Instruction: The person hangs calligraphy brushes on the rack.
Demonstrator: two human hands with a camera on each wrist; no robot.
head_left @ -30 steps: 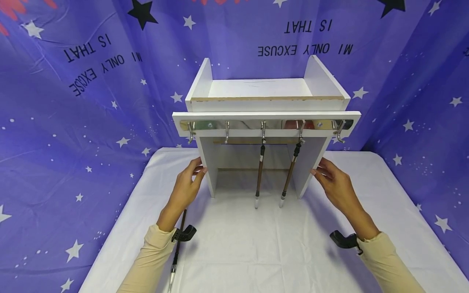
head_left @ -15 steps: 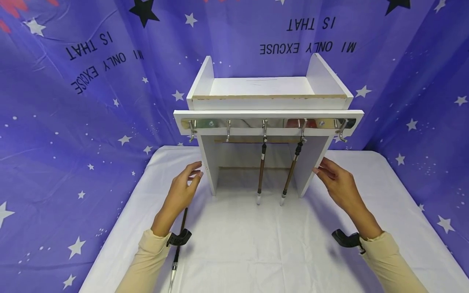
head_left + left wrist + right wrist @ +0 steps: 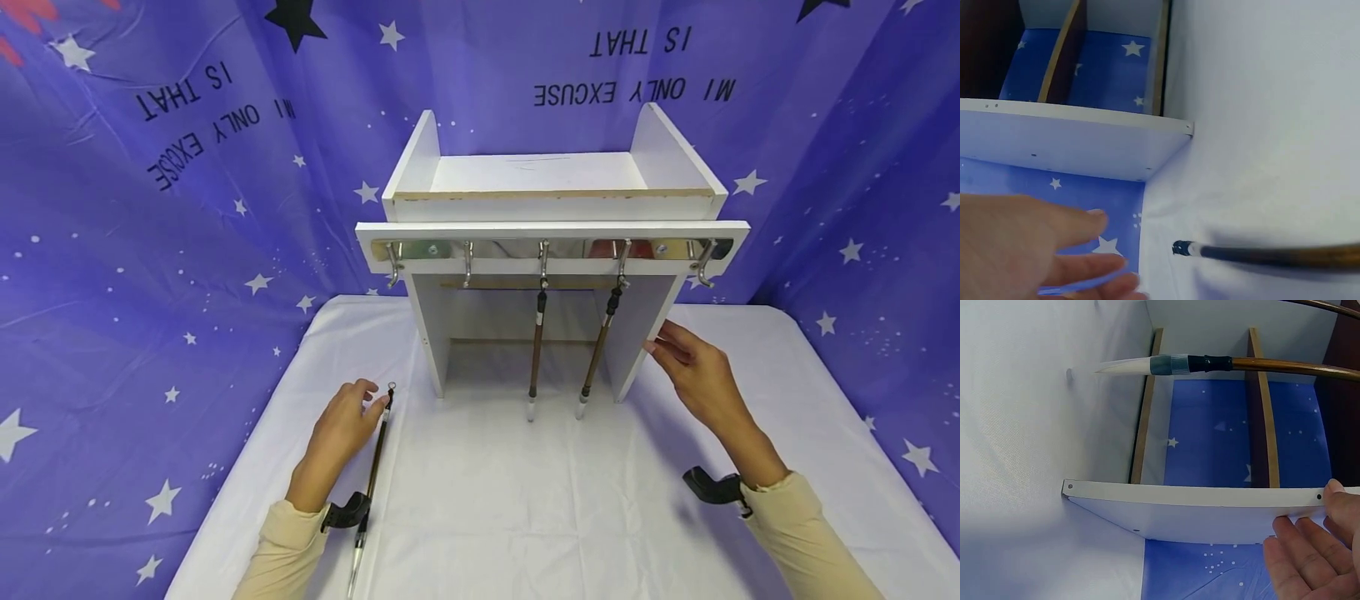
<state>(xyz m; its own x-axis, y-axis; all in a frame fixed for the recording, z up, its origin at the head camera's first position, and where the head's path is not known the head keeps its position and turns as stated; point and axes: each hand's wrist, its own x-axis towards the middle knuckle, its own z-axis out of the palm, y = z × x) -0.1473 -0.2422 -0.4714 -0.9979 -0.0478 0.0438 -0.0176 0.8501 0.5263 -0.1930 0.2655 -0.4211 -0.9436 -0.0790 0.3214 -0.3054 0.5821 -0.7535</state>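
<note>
In the head view my left hand (image 3: 339,427) is over the left of the table, its fingers loosely bent, beside the top end of a calligraphy brush (image 3: 375,458) lying on the cloth. The left wrist view shows a gap between those fingers and the brush's dark tip (image 3: 1182,248). My right hand (image 3: 699,379) touches the right side panel of a white shelf rack (image 3: 555,229). In the right wrist view its thumb (image 3: 1335,487) rests on the panel's front edge, with the fingers at the outer face. Two calligraphy brushes (image 3: 537,354) (image 3: 597,350) hang bristles down from the rack's hooks.
A metal strip with several hooks (image 3: 468,265) runs along the rack's front board. White cloth (image 3: 480,517) covers the table. A purple curtain with stars (image 3: 187,250) surrounds the back and sides.
My left hand has left the rack's left panel and come down and left to the lying brush, whose looped top end now shows. My right hand stays at the right panel.
</note>
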